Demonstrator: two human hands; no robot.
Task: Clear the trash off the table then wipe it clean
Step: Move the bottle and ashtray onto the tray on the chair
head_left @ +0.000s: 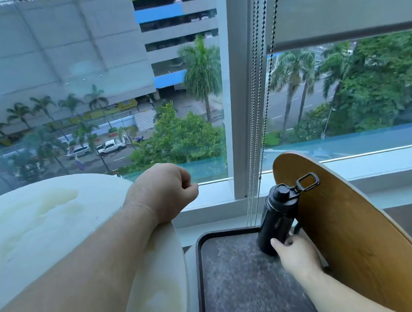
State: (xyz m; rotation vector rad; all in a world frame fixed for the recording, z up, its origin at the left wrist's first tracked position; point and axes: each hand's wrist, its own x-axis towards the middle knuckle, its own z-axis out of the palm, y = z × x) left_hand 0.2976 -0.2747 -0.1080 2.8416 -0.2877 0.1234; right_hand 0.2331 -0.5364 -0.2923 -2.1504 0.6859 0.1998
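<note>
A round white table (30,234) fills the lower left, its top marked with yellowish stains. My left forearm lies across it, and my left hand (163,190) hangs past its far edge with the fingers curled under; nothing shows in it. My right hand (295,249) grips the base of a black water bottle (278,220), which stands tilted on the grey padded seat (245,285) of a chair. The bottle's cap loop points up to the right.
The chair's curved wooden backrest (354,234) rises right of the bottle. A window sill (214,195) and a large window run along the far side. Beaded blind cords (255,147) hang down just behind the bottle.
</note>
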